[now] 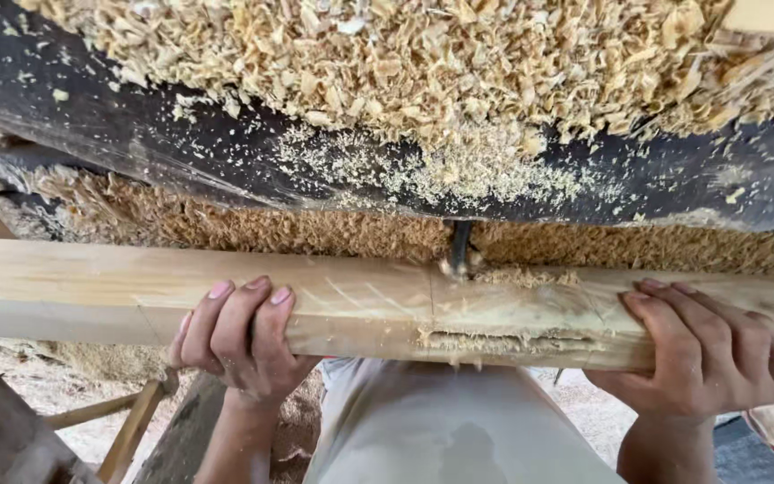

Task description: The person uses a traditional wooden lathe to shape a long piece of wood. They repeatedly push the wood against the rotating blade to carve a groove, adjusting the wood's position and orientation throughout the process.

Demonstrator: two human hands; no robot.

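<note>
A long pale wooden beam (73, 287) runs across the view from left to right. My left hand (236, 341) grips it from below, fingers curled over its near edge. My right hand (705, 354) grips the same beam further right, fingers over the top. Between my hands the beam has a rough, splintered slot (503, 339) along its near face. A dark drill bit (460, 246) meets the far edge of the beam just above that slot, with fresh chips around it.
A dark machine bed (136, 134) lies beyond the beam, heaped with wood shavings (423, 63). Fine sawdust (253, 229) is packed under it. Wooden legs and slats (127, 430) stand at lower left. My pale clothing (432, 430) fills the bottom centre.
</note>
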